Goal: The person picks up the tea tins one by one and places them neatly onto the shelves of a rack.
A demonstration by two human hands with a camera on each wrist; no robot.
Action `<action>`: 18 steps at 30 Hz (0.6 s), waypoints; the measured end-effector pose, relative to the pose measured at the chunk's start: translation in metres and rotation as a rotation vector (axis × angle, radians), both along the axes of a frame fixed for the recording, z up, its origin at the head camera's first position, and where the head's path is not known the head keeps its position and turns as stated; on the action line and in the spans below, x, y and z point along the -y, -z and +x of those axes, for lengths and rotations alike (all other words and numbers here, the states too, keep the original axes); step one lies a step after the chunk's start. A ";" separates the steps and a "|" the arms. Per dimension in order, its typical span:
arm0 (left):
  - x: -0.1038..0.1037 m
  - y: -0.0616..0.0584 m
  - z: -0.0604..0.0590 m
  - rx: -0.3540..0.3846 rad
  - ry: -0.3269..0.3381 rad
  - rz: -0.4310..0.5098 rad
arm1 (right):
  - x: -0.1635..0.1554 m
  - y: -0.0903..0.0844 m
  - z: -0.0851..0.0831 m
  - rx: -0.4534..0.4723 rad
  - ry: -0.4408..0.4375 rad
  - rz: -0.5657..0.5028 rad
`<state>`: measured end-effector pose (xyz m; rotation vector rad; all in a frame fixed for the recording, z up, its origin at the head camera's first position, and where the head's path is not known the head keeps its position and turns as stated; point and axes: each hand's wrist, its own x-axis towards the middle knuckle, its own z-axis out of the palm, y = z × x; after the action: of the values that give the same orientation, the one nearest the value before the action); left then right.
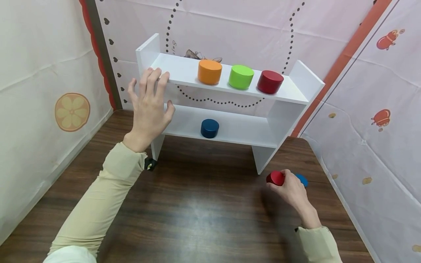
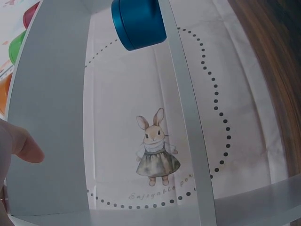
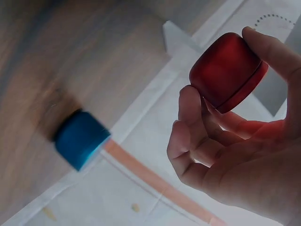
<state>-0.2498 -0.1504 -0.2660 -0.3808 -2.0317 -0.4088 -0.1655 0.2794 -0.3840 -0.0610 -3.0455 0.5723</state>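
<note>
At the upper left of the white shelf (image 1: 227, 128), my left hand (image 1: 149, 106) rests its fingertips over the top board's front edge. Its thumb (image 2: 29, 149) points out below that board. My right hand (image 1: 292, 190) pinches a small round red tin (image 3: 228, 70) between thumb and fingers, low at the shelf's right. Behind this hand a blue tin (image 1: 301, 180) stands on the table, partly covered. On the top board are an orange tin (image 1: 209, 72), a green tin (image 1: 241, 77) and a dark red tin (image 1: 270, 82). A dark blue tin (image 1: 209, 128) sits on the lower board.
The shelf stands on a dark wooden table (image 1: 197, 212). Printed cloth walls (image 1: 230, 22) close off the back and both sides. The shelf's raised right side panel (image 1: 307, 82) rises near the dark red tin.
</note>
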 end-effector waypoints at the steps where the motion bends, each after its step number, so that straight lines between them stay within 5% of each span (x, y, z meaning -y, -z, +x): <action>1: 0.000 0.000 0.000 0.000 0.000 -0.001 | 0.002 0.000 -0.001 -0.009 -0.006 -0.003; 18: -0.001 0.000 -0.001 0.006 0.001 0.007 | 0.039 -0.034 -0.014 -0.110 -0.108 -0.040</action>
<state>-0.2509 -0.1495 -0.2662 -0.3760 -2.0359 -0.4183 -0.1793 0.2404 -0.3505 0.1307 -2.9444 0.6212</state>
